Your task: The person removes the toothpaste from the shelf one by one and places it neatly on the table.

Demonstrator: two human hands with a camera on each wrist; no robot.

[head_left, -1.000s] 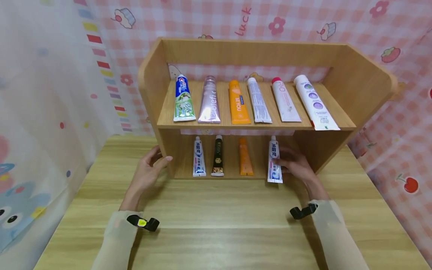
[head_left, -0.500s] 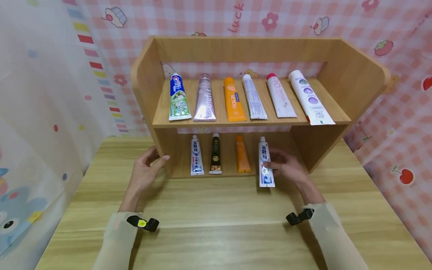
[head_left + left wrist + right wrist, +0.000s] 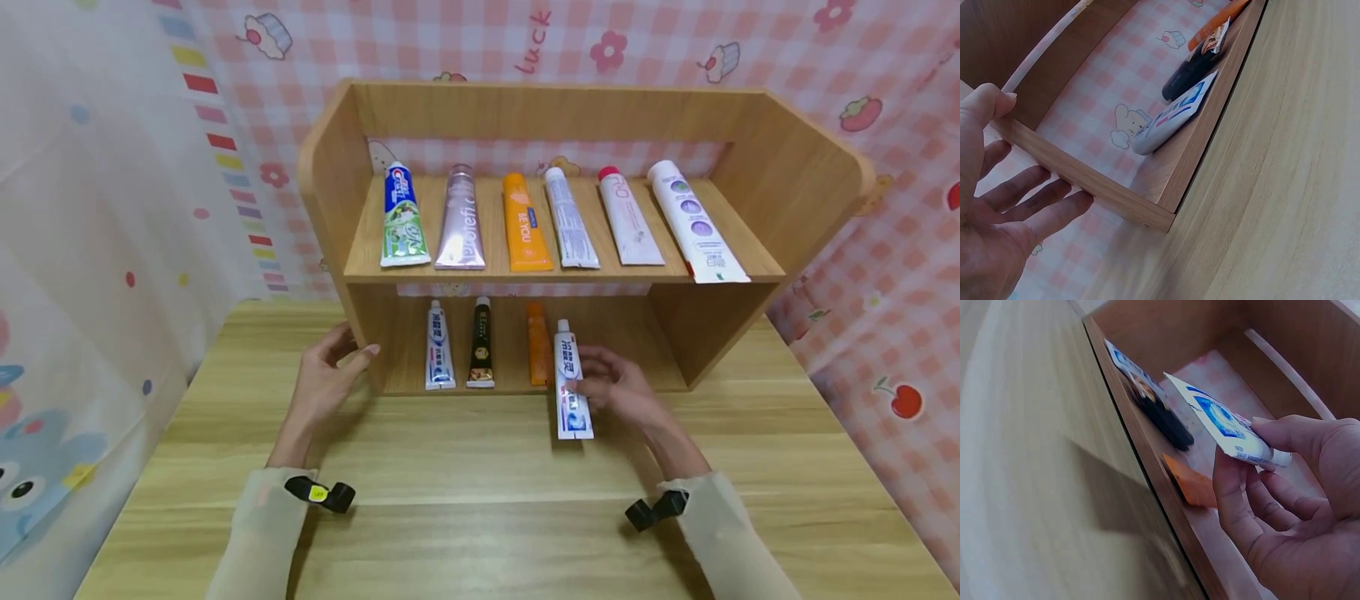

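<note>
My right hand (image 3: 618, 387) pinches a white and blue toothpaste tube (image 3: 572, 392) between thumb and fingers, in front of the lower shelf. The tube's crimped end points toward me, and its shadow falls on the table below. It partly overlaps an orange tube (image 3: 537, 346) in the head view. At the left side panel (image 3: 1094, 178) of the wooden shelf (image 3: 517, 279), my left hand (image 3: 327, 375) has its thumb on the front edge and its fingers along the outer face. On the lower level also lie a similar white-blue tube (image 3: 439, 346) and a black tube (image 3: 482, 343).
Several tubes lie in a row on the upper level, among them a green-blue one (image 3: 405, 221) and a large white one (image 3: 697, 221) jutting over the front edge. The wooden table (image 3: 465, 517) extends before the shelf. A pink checked cloth (image 3: 480, 50) hangs behind.
My right hand has drawn the white-blue toothpaste tube leftward and toward me, out from the right part of the lower level. The left hand stays at the side panel.
</note>
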